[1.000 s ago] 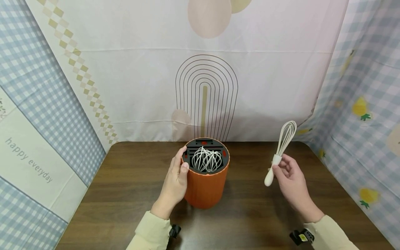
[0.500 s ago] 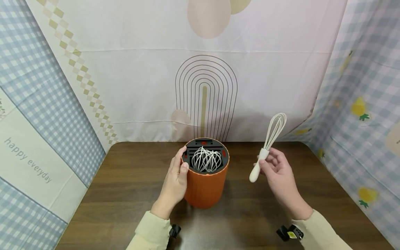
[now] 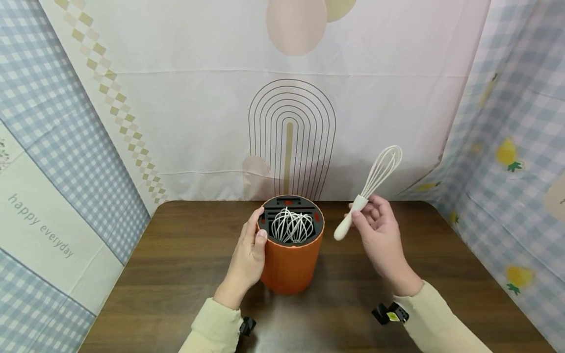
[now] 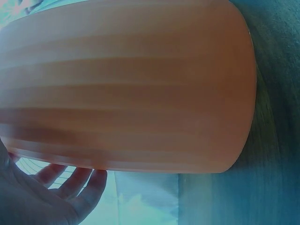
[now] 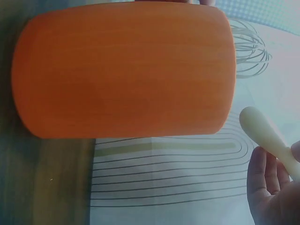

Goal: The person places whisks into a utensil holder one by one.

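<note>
An orange ribbed utensil holder (image 3: 291,269) stands upright on the table, with a black slotted insert (image 3: 304,206) in its top. Wire whisk heads (image 3: 292,226) poke up out of its front opening. My left hand (image 3: 244,252) holds the holder's left side near the rim, thumb toward the front. To the right of the holder, my right hand (image 3: 385,240) pinches a cream whisk (image 3: 359,203) around the top of its handle. This whisk tilts, wire head up and to the right. In the right wrist view its handle end (image 5: 255,122) points toward the holder.
The dark wooden table (image 3: 185,264) meets a patterned white cloth (image 3: 198,122) hung behind it. Blue checked cloths hang at the left (image 3: 70,113) and right (image 3: 499,235). A small black device (image 3: 390,314) is strapped to the right wrist.
My right hand has moved left and slightly up with the whisk, nearer the holder. The whisk leans further right. The left hand and the holder have stayed put.
</note>
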Demonstrator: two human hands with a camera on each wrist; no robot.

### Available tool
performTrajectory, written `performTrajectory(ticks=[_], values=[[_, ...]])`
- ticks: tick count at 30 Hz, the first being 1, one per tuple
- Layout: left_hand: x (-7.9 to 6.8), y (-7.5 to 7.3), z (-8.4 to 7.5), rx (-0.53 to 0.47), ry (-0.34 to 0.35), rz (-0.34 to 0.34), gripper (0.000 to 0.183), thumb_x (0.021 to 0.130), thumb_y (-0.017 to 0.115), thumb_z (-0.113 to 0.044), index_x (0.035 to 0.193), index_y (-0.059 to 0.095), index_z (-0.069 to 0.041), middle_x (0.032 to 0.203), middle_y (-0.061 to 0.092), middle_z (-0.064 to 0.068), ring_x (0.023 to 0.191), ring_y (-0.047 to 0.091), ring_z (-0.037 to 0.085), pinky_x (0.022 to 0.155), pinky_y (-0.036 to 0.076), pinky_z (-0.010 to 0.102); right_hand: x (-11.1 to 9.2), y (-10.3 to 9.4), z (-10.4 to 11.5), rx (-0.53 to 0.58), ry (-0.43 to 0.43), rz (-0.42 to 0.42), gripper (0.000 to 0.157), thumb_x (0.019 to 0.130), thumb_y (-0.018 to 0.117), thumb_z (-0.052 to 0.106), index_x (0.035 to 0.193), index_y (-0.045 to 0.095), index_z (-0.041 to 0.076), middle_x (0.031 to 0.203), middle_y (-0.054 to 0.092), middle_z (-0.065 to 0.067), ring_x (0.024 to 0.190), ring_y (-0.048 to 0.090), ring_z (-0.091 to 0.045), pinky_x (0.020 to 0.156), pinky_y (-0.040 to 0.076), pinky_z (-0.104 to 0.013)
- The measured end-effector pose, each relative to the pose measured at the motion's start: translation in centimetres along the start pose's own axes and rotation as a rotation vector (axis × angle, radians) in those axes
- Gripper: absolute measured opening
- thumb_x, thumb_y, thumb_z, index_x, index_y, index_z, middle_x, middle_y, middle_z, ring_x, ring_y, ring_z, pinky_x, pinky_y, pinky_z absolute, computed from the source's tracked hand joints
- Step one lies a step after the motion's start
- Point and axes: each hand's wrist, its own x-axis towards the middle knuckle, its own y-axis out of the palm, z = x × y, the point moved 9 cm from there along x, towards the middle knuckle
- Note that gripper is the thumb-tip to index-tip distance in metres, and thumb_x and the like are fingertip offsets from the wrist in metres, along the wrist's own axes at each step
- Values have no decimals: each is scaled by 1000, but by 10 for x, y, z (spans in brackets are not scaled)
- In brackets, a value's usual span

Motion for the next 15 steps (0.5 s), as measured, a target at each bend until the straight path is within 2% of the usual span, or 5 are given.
performTrajectory(ticks=[11,15], values=[[0,0,-1,5,-3,1,54,103,29,-52,152,28,-31,115,46,4,98,50,22,86,41,49,10,24,9,-5,-55,37,43,97,56,2,135,37,4,122,52,-22,106,61,-33,83,51,-33],[0,0,-2,6,-3,1,54,103,28,-53,152,27,-31,113,46,4,97,50,21,85,41,49,11,30,10,13,-57,36,40,96,56,2,132,38,3,123,53,-22,107,61,-31,84,51,-33]])
